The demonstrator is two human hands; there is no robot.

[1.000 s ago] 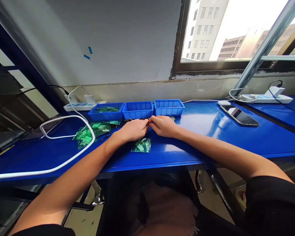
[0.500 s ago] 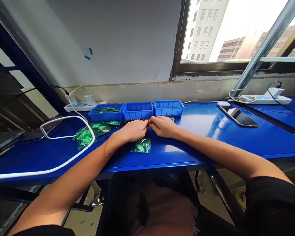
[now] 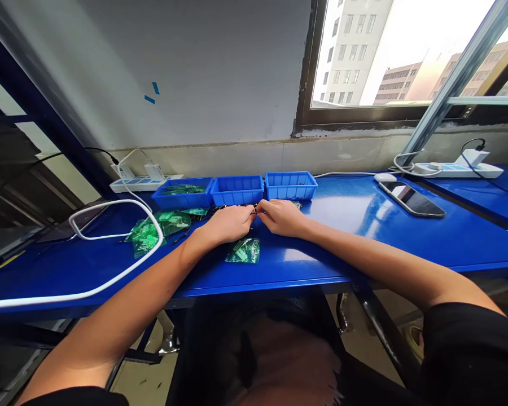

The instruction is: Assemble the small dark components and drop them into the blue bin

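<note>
Above the blue table (image 3: 322,254), my left hand (image 3: 232,224) and my right hand (image 3: 281,217) meet with fingers pinched. A small dark piece (image 3: 255,208) shows between the fingertips, too small to name. Just below my left hand lies a green plastic packet (image 3: 242,251) with slim pieces inside. Several more green packets (image 3: 146,237) are heaped to the left, with thin dark parts around them. Behind my hands stand a middle blue bin (image 3: 237,197) and a right blue bin (image 3: 291,192); a left blue bin (image 3: 182,201) holds green packets.
A white bent tube (image 3: 110,282) arches over the table's left side. Power strips (image 3: 139,185) stand at the back left and, as another white power strip (image 3: 457,171), at the back right. A phone (image 3: 412,198) lies on the right, beside a small white case (image 3: 385,177).
My fingertips have parted slightly, and more of the small dark piece shows between them. Otherwise my arms and the things on the table look the same.
</note>
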